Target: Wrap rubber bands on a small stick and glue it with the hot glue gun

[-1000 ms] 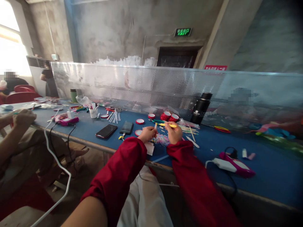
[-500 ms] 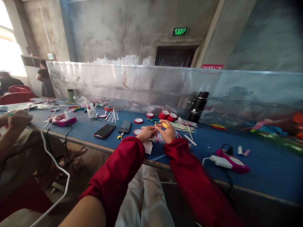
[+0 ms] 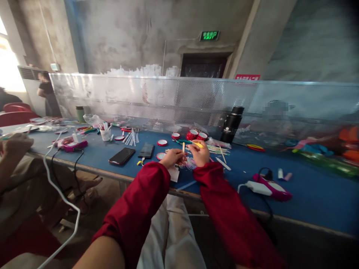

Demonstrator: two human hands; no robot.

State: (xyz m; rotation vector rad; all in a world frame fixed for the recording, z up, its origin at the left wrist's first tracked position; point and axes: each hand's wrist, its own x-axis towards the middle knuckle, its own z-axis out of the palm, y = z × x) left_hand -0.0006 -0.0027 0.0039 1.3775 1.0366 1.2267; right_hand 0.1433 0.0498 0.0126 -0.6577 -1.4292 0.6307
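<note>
Over the front of the blue table my left hand (image 3: pixel 173 158) is closed, pinching a short pale stick (image 3: pixel 183 147) that stands upright from the fingertips. Just to its right, my right hand (image 3: pixel 201 156) is wrapped round a slim yellow-handled tool (image 3: pixel 199 145); its exact kind is too small to make out. The tool's thin end points left, close to the stick; whether they touch I cannot tell. Beneath the hands lie a tangle of pastel strands (image 3: pixel 189 163) and a white card (image 3: pixel 174 174). A red-rimmed round lid (image 3: pixel 160 155) is partly hidden behind my left hand.
A phone (image 3: pixel 122 156) and a dark power bank (image 3: pixel 146 150) lie to the left. Behind stand red-rimmed tins (image 3: pixel 192 135) and a black thermos (image 3: pixel 232 125) before a perforated metal screen (image 3: pixel 126 93). A magenta glue gun (image 3: pixel 275 188) rests at right. Another person's hand (image 3: pixel 18 145) is far left.
My right hand has drawn slightly away from the left, and the pale stick shows more plainly between them. The whole view has shifted a little.
</note>
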